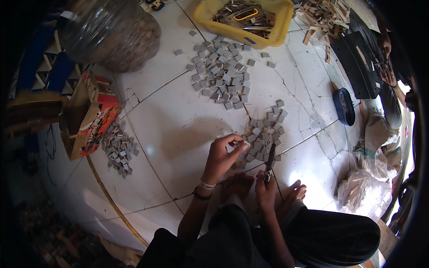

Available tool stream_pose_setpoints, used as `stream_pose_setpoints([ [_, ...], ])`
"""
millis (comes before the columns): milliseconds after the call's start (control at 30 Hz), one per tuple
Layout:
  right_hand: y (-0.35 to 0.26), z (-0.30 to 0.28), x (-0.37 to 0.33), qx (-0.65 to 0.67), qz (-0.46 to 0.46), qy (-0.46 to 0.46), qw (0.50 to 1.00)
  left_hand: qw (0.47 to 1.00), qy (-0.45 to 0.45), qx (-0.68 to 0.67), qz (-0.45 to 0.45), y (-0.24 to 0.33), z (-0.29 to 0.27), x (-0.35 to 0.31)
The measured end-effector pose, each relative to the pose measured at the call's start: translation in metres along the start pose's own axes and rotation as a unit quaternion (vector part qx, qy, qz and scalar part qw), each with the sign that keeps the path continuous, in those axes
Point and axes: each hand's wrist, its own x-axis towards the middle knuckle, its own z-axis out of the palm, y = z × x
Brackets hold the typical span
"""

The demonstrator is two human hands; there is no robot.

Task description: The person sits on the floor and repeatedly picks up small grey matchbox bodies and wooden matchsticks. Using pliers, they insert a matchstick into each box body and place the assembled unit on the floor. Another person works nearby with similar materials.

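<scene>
My left hand (220, 157) is closed in a pinch at the near left side of a loose pile of small grey square pieces (263, 134). A small pale piece (246, 145) shows at its fingertips, its details too small to make out. Lower right of that, my right hand (266, 191) is closed round a narrow dark hand tool (271, 157). The tool points away from me over the right part of the pile; its exact kind is unclear. A larger heap of the same grey squares (221, 71) lies farther off on the tiled floor (165, 143).
A yellow tub (286, 31) of wood scraps stands at the back. At left are a plastic-wrapped bundle (111, 38), an open cardboard box (98, 116) and another grey heap (119, 152). On the right lie a dark blue dish (343, 107) and plastic bags (364, 192); another person's hands (386, 67) show beyond.
</scene>
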Motion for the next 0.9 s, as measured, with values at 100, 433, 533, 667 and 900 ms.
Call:
stream_pose_setpoints([
  [100,0.006,0.003,0.001,0.080,-0.046,0.009,0.996,0.935,0.221,0.147,0.234,0.013,0.005,0.019],
  [433,0.001,0.003,-0.002,0.132,-0.068,0.020,0.989,0.938,0.124,0.232,0.226,-0.020,0.058,0.037],
  [533,0.004,0.000,-0.003,0.129,-0.071,-0.002,0.989,0.946,0.107,0.223,0.211,-0.029,0.062,0.038],
  [667,0.001,0.000,-0.003,0.073,-0.104,-0.008,0.992,0.974,0.101,0.079,0.186,-0.024,0.046,0.029],
  [900,-0.021,-0.005,-0.008,-0.058,-0.181,-0.043,0.981,0.961,0.139,0.113,0.212,-0.002,0.014,-0.002],
])
